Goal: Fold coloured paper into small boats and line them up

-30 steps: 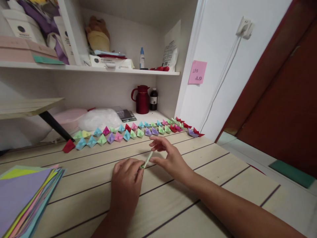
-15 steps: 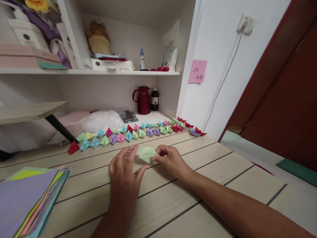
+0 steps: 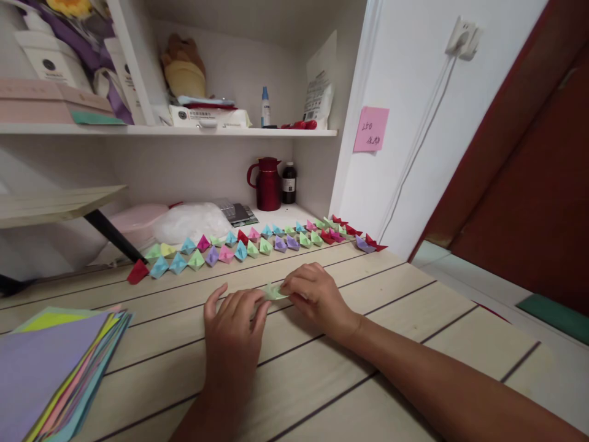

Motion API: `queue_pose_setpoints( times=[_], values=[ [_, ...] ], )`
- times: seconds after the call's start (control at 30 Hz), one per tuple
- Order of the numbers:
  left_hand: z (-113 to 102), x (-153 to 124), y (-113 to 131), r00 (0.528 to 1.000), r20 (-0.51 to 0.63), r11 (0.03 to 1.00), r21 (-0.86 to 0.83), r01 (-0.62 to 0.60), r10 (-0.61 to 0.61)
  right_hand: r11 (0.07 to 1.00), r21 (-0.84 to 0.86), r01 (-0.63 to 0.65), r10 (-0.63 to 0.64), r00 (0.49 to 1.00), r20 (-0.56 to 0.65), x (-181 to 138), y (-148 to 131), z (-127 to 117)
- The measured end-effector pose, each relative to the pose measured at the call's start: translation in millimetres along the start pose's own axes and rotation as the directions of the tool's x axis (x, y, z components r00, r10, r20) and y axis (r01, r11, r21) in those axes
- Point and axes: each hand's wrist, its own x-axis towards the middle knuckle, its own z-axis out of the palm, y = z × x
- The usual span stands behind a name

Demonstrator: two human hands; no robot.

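A pale-green folded paper (image 3: 275, 293) is pinched between the left hand (image 3: 234, 334) and the right hand (image 3: 317, 298), both drawn close together with fingertips clamped on its ends, low over a wooden table (image 3: 414, 319). Coloured paper boats (image 3: 239, 250) are lined up in rows just behind. A stack of coloured sheets (image 3: 50, 368) is seen at the left, and a red jug (image 3: 267, 184) under the shelf (image 3: 184, 130).

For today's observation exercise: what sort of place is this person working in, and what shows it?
Probably a home room, at a wooden desk under a cluttered shelf: a red flask, a wall socket, and rows of folded paper shapes beside coloured sheets.
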Motion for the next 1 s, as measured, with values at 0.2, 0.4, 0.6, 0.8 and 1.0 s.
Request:
queue_pose_setpoints(
  times=[0.2, 0.4, 0.6, 0.8, 1.0],
  values=[
    [7, -5, -9, 0.985, 0.173, 1.000, -0.009, 0.000, 0.001, 0.996, -0.073, 0.052, -0.042, 0.990, 0.133, -2, 6, 11],
    [11, -10, -19, 0.888, 0.457, 0.999, 0.026, 0.048, -0.055, 0.999, -0.027, 0.024, -0.015, 0.953, 0.301, -8, 7, 14],
    [4, -6, -8, 0.831, 0.554, 0.998, 0.006, -0.058, 0.045, 0.998, 0.002, -0.060, 0.057, 0.955, 0.290, -10, 8, 5],
    [2, -4, 0, 0.810, 0.585, 0.997, 0.041, -0.067, 0.030, 0.990, 0.065, -0.122, 0.094, 0.940, 0.328, -10, 11, -6],
    [8, -4, -3, 0.805, 0.592, 0.999, 0.029, 0.030, -0.041, 0.944, 0.260, -0.205, 0.060, 0.878, 0.475, -7, 19, -17]
  ],
)
